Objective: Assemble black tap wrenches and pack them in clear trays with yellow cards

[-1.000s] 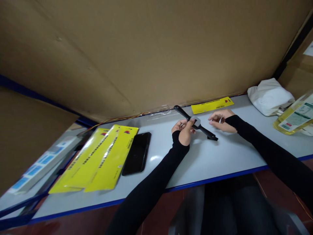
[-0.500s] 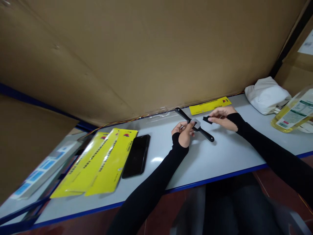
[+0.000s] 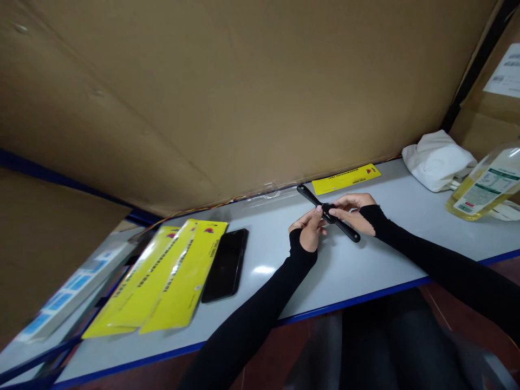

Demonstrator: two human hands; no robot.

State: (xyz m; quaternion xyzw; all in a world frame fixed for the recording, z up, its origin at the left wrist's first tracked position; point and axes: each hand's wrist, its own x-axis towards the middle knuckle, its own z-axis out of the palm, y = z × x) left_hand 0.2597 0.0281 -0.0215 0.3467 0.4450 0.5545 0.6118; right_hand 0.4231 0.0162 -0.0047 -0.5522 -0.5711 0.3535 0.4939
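A black tool with two long handles (image 3: 346, 228) is held above the grey table, slanting from upper left to lower right. My left hand (image 3: 309, 228) is closed on its middle, thumb on top. My right hand (image 3: 352, 212) pinches a small black piece (image 3: 327, 211) against the middle of the tool. My fingers partly cover this piece. Both forearms wear black sleeves.
Yellow printed cards (image 3: 182, 276) and a black phone (image 3: 225, 264) lie at the left. Another yellow card (image 3: 347, 180) lies behind my hands. At the right are a white cloth bundle (image 3: 436, 161) and a bottle of yellow liquid (image 3: 483, 187). Cardboard (image 3: 244, 97) stands behind.
My right hand has moved left with the small black piece and brought it onto the middle of the tool. My left hand still holds the tool. The view has shifted slightly.
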